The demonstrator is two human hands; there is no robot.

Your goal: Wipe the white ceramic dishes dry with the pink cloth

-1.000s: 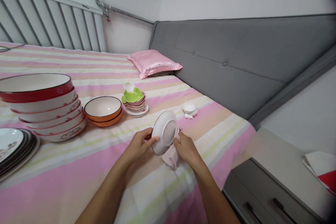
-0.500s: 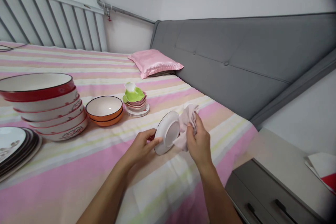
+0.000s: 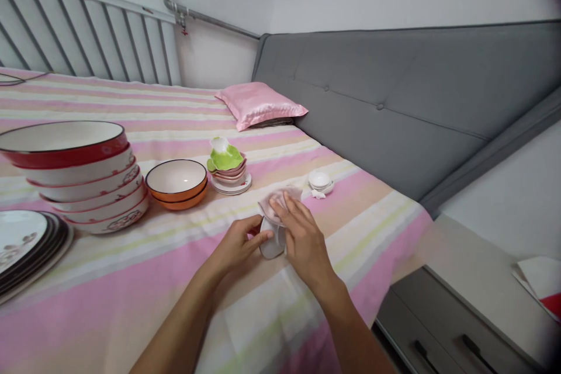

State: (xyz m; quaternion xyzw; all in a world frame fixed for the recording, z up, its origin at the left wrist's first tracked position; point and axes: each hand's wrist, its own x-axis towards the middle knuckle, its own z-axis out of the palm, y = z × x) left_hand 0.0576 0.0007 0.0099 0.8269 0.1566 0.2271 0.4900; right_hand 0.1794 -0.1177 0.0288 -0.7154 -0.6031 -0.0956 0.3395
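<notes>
My left hand (image 3: 239, 243) grips the edge of a small white plate (image 3: 270, 245), held tilted on its rim over the striped bed. My right hand (image 3: 300, 238) lies over the plate's face with its fingers pressing a pale pink cloth (image 3: 276, 203) against it. Most of the plate is hidden behind that hand and the cloth. Both hands are just in front of a small stack of white saucers (image 3: 320, 182).
On the pink striped bedspread (image 3: 131, 280) stand a stack of red-rimmed bowls (image 3: 74, 175), two orange bowls (image 3: 176, 183), a green dish on pink saucers (image 3: 226, 166) and dark-rimmed plates (image 3: 26, 245) at left. A pink pillow (image 3: 259, 104) lies by the grey headboard (image 3: 394, 111). A grey nightstand (image 3: 456, 315) stands at right.
My right hand has brought the cloth from behind the plate's far edge over onto its face, now covering it. The left hand has kept its hold on the plate.
</notes>
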